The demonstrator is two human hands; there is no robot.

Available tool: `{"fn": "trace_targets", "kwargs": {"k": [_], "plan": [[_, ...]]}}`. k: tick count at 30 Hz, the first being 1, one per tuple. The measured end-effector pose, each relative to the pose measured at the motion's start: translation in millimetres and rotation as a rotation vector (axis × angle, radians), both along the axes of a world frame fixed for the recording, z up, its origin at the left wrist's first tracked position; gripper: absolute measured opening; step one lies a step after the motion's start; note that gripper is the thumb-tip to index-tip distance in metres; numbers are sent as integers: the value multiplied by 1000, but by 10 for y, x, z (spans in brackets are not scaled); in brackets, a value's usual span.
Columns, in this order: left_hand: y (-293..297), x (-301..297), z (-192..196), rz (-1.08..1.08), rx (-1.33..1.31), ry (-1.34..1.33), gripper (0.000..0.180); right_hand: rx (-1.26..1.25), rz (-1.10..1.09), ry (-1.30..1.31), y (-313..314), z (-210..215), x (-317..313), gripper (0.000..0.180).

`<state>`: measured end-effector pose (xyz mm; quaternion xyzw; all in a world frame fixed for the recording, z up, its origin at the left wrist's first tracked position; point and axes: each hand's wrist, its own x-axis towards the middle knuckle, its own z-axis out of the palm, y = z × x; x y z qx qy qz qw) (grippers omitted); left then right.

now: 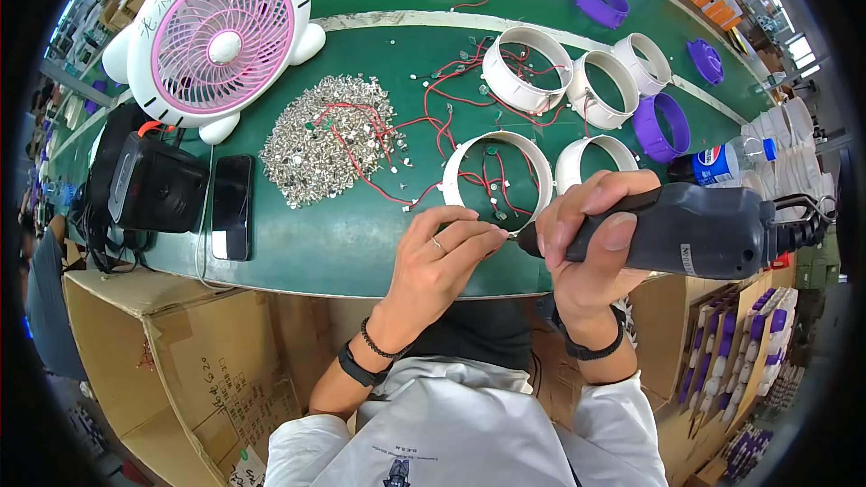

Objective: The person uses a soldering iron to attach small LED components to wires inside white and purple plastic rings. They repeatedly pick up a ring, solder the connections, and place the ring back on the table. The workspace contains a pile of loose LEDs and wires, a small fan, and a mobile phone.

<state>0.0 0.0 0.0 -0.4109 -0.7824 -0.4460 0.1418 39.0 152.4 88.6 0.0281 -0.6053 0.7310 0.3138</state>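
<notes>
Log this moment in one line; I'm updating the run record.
right hand: grips electric screwdriver | left hand: pinches at its tip | white ring beyond

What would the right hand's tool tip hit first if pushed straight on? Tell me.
The right hand points its dark power screwdriver leftward, so it would probably first meet the left hand's fingers pinched at the tip; depth is unclear.

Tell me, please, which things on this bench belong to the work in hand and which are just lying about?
In use:
right hand gripping the electric screwdriver
left hand at its tip
white ring with red wires
screw pile

Lying about:
pink fan
phone
water bottle
purple rings
</notes>
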Motion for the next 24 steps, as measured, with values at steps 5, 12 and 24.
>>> {"fn": "trace_targets", "kwargs": {"k": [5,12,24], "plan": [[-37,-36,-19,-30,31,1,26,-50,-20,44,-102,-11,-25,38],[1,-46,-10,-23,78,-15,25,263,-100,-5,-140,20,-52,42],[92,-26,-26,-24,147,-47,26,66,-81,88,-77,11,42,40]]}}
